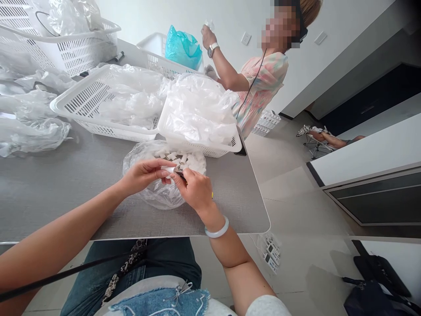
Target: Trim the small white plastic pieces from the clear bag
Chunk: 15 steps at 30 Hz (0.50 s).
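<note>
White walls rose behind a grey tabletop with a pale edge, and floor tiles spread away to the right. Above a crumpled clear bag, the left hand had its fingers drawn together, pinching a short white tube that lay roughly crosswise. The right hand, curled nearly closed, gripped a dark tool at the tube's right end; whether the two touched could not be told. A pale bracelet circled the right wrist. Short white pieces lay in the bag, just beyond the fingers. Behind it, a white basket heaped with clear plastic hid the right end of a longer basket, which also held plastic. Farther back, a turquoise bag sat in another basket. Across the tabletop, a person in a patterned top raised one hand holding something small and pale.
</note>
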Each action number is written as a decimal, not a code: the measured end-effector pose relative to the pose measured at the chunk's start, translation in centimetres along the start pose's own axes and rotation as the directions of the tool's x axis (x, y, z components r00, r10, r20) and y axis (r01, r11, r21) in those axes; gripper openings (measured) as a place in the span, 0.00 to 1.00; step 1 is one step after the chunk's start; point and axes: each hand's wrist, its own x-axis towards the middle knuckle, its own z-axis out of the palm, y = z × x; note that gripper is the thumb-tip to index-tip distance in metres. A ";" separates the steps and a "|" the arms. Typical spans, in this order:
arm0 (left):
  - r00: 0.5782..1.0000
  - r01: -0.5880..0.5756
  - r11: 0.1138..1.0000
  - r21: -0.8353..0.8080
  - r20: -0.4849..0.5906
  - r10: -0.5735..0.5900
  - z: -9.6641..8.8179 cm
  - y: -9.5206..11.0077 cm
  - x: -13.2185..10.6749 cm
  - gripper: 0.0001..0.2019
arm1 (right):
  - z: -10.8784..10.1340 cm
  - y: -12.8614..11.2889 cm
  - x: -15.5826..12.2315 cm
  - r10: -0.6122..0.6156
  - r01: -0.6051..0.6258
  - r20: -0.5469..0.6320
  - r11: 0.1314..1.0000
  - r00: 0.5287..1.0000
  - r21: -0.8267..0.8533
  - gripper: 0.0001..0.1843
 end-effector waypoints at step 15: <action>0.958 -0.154 0.881 0.447 -0.151 0.244 0.7 -0.8 -0.4 0.08 | 0.5 -0.3 0.0 0.048 -0.048 -0.004 0.999 0.999 0.001 0.29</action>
